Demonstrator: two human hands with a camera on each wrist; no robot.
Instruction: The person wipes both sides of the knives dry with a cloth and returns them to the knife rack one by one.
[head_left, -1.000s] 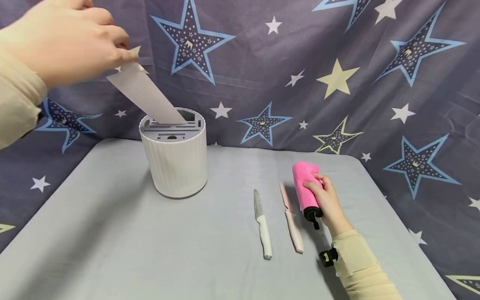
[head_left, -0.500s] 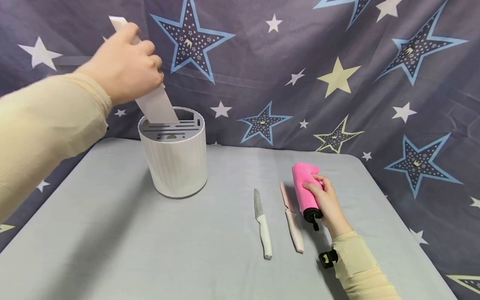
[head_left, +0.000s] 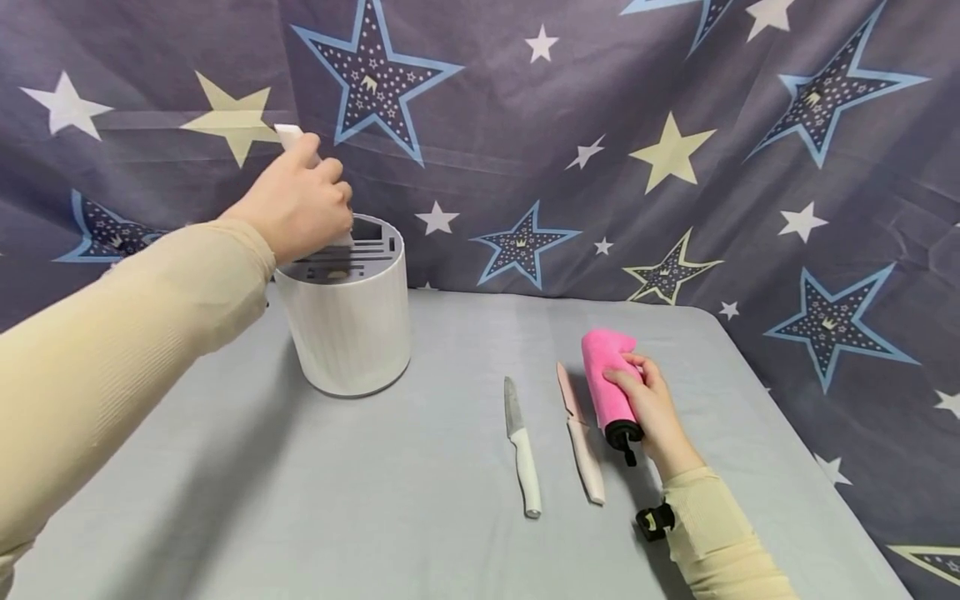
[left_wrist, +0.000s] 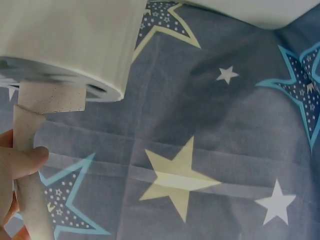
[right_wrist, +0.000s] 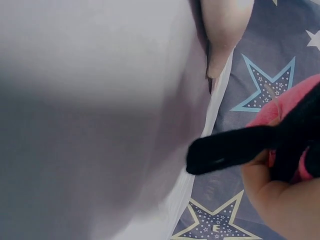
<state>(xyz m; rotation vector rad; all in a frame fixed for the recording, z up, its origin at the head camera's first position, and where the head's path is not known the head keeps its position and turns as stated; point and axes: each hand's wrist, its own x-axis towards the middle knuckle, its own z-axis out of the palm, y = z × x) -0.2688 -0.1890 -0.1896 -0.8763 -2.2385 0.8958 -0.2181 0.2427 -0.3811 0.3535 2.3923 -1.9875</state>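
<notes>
In the head view, my left hand [head_left: 303,204] grips the pale handle of a broad-bladed kitchen knife [head_left: 287,132] above the round white knife block [head_left: 348,333]. The left wrist view has the thumb and fingers around the handle, with the speckled blade [left_wrist: 62,98] partly inside the block's top; its lower part is hidden. My right hand [head_left: 656,412] holds a pink roll [head_left: 606,375] with a black end and a short black strap [right_wrist: 227,150], at the table's right side. Its exact kind cannot be told.
Left of the pink roll lie two knives, one with a white handle [head_left: 527,475] and one pink [head_left: 585,458], blades pointing away. The grey table [head_left: 420,500] meets a star-patterned curtain [head_left: 465,100] behind the block.
My left hand has come right and down to the block, and the knife's blade has sunk deeper into its top. My right hand keeps holding the pink roll in place.
</notes>
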